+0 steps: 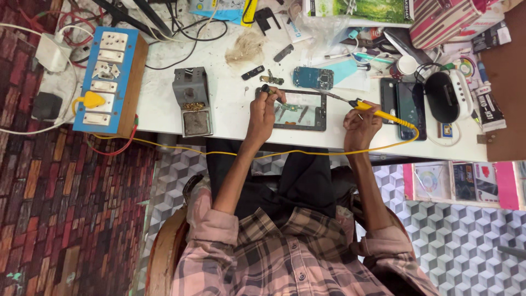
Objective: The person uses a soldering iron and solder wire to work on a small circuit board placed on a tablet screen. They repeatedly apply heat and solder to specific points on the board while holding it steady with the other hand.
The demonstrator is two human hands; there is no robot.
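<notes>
A blue switchboard [109, 82] and a grey soldering stand [192, 101] are seen at the left of the white bench [230, 118]. A small dark tool [267, 89] is pinched in the left hand [263, 112] over the opened tablet [301, 109]. A yellow soldering iron [378, 114] is gripped by the right hand [359, 127], its tip lowered toward the tablet.
</notes>
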